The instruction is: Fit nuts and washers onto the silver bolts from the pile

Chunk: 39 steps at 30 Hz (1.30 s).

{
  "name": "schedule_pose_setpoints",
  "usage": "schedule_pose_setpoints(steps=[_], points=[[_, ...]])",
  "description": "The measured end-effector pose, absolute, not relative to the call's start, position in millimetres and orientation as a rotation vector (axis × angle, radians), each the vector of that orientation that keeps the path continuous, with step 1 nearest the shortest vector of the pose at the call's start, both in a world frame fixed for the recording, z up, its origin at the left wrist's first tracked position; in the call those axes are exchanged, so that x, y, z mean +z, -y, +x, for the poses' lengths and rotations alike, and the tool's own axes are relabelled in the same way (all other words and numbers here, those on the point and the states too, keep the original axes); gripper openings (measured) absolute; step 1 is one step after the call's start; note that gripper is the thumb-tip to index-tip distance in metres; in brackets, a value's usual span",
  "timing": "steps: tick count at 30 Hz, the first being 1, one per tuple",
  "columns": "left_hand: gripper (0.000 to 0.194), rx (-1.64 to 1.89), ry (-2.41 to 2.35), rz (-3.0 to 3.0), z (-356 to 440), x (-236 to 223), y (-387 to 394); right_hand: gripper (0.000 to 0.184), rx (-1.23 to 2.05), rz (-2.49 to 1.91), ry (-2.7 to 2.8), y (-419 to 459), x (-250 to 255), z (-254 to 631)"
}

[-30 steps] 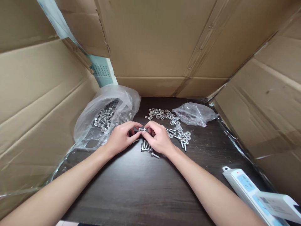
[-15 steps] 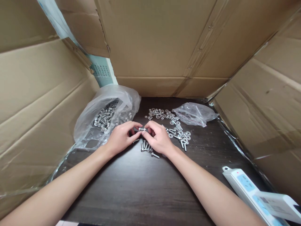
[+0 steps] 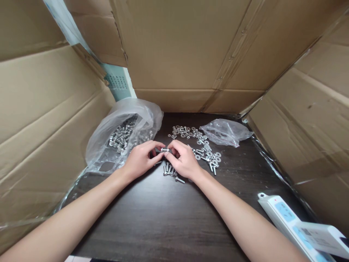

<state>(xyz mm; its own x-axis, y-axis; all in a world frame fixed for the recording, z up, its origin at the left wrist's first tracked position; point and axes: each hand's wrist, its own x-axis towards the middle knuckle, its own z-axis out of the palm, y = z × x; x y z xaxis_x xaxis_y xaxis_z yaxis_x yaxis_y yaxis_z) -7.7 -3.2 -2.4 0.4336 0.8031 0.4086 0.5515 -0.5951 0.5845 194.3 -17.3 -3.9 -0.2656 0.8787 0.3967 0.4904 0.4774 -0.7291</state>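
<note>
Between the fingertips of both hands lies a small silver bolt [image 3: 165, 150], held roughly level above the table. My left hand [image 3: 143, 157] pinches its left end, thumb below and fingers above. The other end is gripped by my right hand [image 3: 182, 157], whose fingers partly hide it; whether a nut or washer is on it is too small to tell. Just below the hands, several loose bolts [image 3: 169, 169] lie on the dark table, one bolt [image 3: 180, 179] a little apart. Right of my right hand are scattered washers [image 3: 217, 155] and more bolts.
An open clear plastic bag [image 3: 92, 145] full of bolts [image 3: 121, 136] stands at the left. Nuts and washers [image 3: 183, 135] spread behind the hands, beside a crumpled plastic bag [image 3: 229, 131]. Cardboard walls [image 3: 185, 51] enclose the table [image 3: 152, 222]. A white power strip [image 3: 285, 214] sits front right.
</note>
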Motion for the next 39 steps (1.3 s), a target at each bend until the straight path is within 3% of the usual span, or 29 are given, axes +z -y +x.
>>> schedule_pose_setpoints(steps=[39], points=[[0.019,0.974,-1.173,2.353,-7.0,0.2,4.1,0.005,0.5,-1.193,1.926,16.4,-6.8,193.2]])
